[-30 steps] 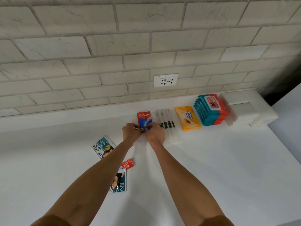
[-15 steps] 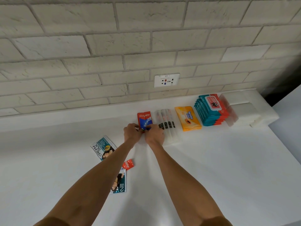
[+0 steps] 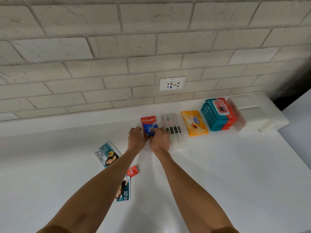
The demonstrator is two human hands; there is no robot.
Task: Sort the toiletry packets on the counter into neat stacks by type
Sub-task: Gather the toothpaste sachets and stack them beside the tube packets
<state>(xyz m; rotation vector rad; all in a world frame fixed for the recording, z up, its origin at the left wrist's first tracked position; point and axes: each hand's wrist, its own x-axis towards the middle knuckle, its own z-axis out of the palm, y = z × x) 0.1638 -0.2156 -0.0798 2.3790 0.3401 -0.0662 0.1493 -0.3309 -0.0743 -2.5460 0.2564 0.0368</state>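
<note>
A red and blue Colgate sachet stack (image 3: 149,123) lies near the back of the white counter (image 3: 218,174). My left hand (image 3: 136,138) and my right hand (image 3: 159,139) both pinch its near end with curled fingers. To its right sit clear toothbrush packets (image 3: 173,130), an orange Tender Love wipes pack (image 3: 194,122) and a teal and red wipes stack (image 3: 218,113). Nearer me, a Cream Silk sachet (image 3: 106,153) lies left of my left forearm. Another red Colgate sachet (image 3: 133,171) and a second teal sachet (image 3: 123,191) peek from under that arm.
A white brick wall with a power outlet (image 3: 172,83) rises behind the counter. Clear and white packs (image 3: 249,115) sit at the far right by the counter's end. A dark gap and another white surface (image 3: 297,118) lie beyond the right edge.
Both hands stay on the Colgate stack's near end; the fingers have shifted slightly closer together over it. The other packets have not moved.
</note>
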